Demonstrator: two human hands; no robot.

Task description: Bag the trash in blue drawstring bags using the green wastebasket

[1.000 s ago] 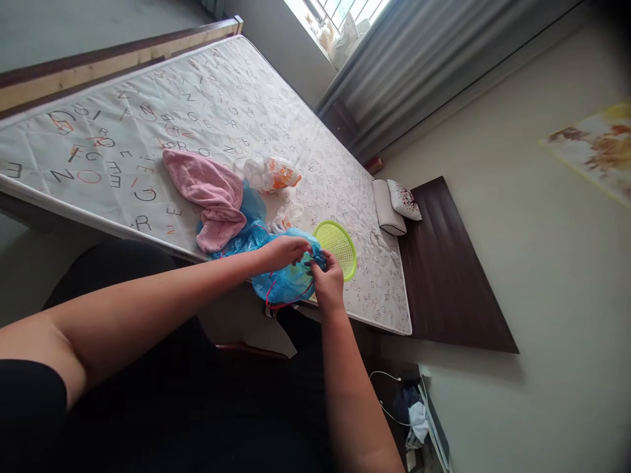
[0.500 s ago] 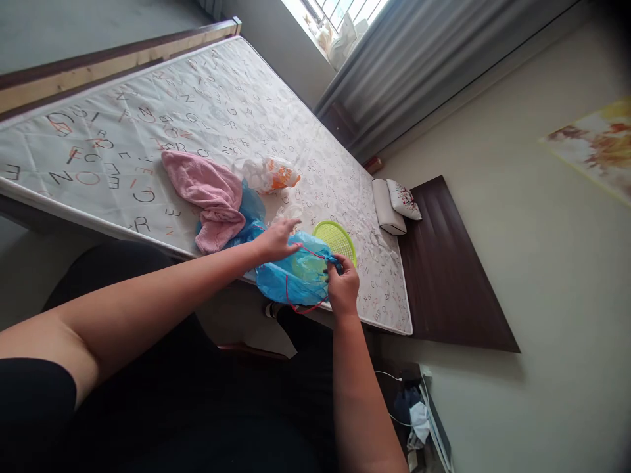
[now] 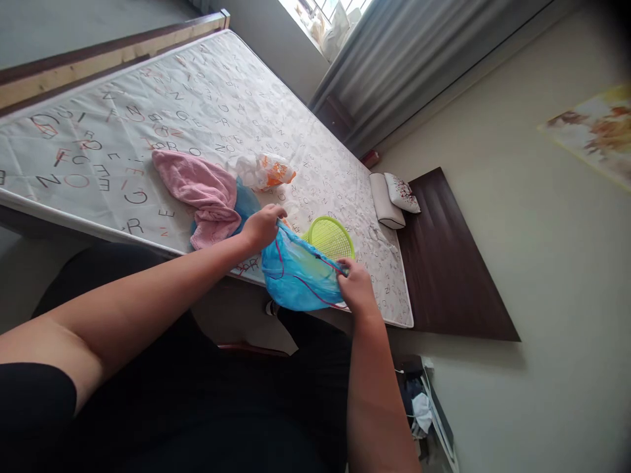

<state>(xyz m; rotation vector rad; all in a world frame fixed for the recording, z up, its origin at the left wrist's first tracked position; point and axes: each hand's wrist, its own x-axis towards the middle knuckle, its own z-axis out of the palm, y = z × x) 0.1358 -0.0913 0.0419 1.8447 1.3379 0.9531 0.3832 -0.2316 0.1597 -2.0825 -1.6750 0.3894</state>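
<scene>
A translucent blue plastic bag (image 3: 300, 279) with a red drawstring is stretched between my hands at the mattress edge. My left hand (image 3: 265, 226) is closed on one corner of its rim, and my right hand (image 3: 355, 284) pinches the opposite corner. Just behind the bag lies a yellow-green mesh basket (image 3: 332, 238) on its side, partly hidden by the plastic. A pink towel (image 3: 200, 187) lies crumpled left of my left hand, with more blue plastic (image 3: 246, 200) beside it. Beyond that rests a white plastic bag with orange print (image 3: 269, 172).
The letter-printed mattress (image 3: 197, 98) spans the bed. A beige pillow (image 3: 386, 200) and a floral cushion (image 3: 401, 192) lie by the dark headboard (image 3: 458, 263). Cables and a white cloth (image 3: 422, 412) are at lower right. A wooden bed rail (image 3: 113, 59) runs along the far left.
My left hand has closed on the bag's rim, and my hands have moved apart. The blue bag, bunched before, is now spread wide between them.
</scene>
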